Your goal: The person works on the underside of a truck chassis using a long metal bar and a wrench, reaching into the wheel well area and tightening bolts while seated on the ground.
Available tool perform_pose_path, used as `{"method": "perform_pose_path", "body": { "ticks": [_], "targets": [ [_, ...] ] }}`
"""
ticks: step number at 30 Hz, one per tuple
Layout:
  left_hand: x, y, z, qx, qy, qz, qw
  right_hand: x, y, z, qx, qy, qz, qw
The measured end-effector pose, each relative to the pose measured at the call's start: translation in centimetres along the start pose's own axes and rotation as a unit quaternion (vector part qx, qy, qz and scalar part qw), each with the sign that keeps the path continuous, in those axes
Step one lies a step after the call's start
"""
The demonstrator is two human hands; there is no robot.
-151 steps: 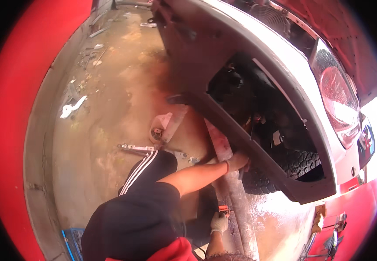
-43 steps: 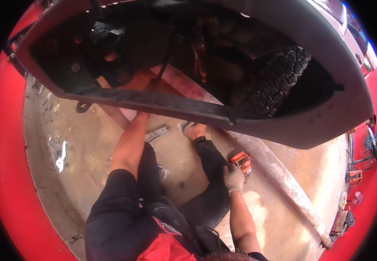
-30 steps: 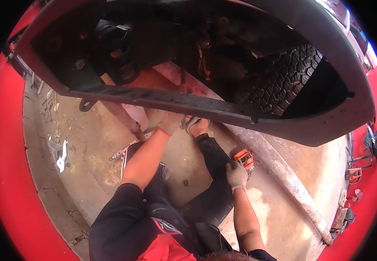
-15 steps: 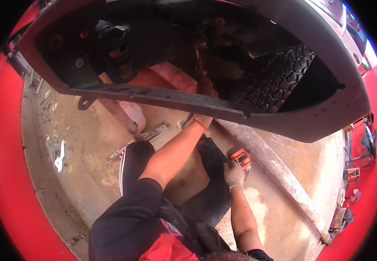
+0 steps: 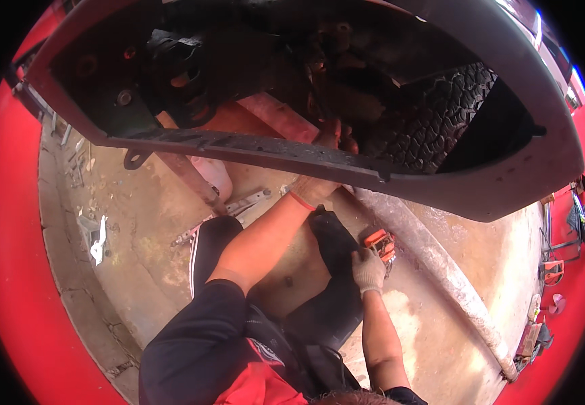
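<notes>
My left hand, in a glove with an orange cuff, reaches behind the lower bar of a dark car bumper. Its dim fingers curl up inside the opening beside a tyre; what they grip is unclear. In a pale knit glove, my right hand grips an orange-and-metal tool over my dark-trousered leg, beside a long, pale stained beam lying diagonally under the bumper.
A red wall and concrete kerb run along the left, near white scraps. Metal links and a pink container lie ahead on the floor. Assorted tools and clutter line the right side.
Since five seconds ago my view has turned to face the bumper squarely. Over the last second my left arm has moved right and reached farther behind the bar; my right hand stays on the tool.
</notes>
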State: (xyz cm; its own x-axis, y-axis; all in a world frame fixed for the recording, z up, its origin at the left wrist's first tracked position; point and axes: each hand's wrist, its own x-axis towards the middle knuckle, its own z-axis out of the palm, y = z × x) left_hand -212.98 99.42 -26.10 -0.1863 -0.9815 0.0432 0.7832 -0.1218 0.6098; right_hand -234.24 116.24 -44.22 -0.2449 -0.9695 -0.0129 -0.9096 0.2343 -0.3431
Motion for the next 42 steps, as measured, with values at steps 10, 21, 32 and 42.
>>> {"method": "perform_pose_path", "body": {
  "ticks": [10, 21, 32, 42],
  "targets": [
    [5.3, 4.9, -26.7, 0.819, 0.143, 0.227, 0.508, -0.1, -0.4, -0.1, 0.012, -0.003, 0.009, 1.0],
    [5.0, -0.4, -30.8, 0.66, 0.139, 0.409, 0.615, 0.0, -0.6, -0.3, 0.016, -0.002, -0.006, 1.0],
    [-0.3, -1.2, -6.3, 0.662, 0.01, 0.474, 0.581, -0.2, -0.2, 0.0, 0.008, 0.007, -0.002, 1.0],
    [4.2, -4.0, -1.7, 0.144, 0.16, 0.081, 0.973, 0.0, 0.2, 0.2, 0.001, -0.013, 0.016, 1.0]
  ]
}}
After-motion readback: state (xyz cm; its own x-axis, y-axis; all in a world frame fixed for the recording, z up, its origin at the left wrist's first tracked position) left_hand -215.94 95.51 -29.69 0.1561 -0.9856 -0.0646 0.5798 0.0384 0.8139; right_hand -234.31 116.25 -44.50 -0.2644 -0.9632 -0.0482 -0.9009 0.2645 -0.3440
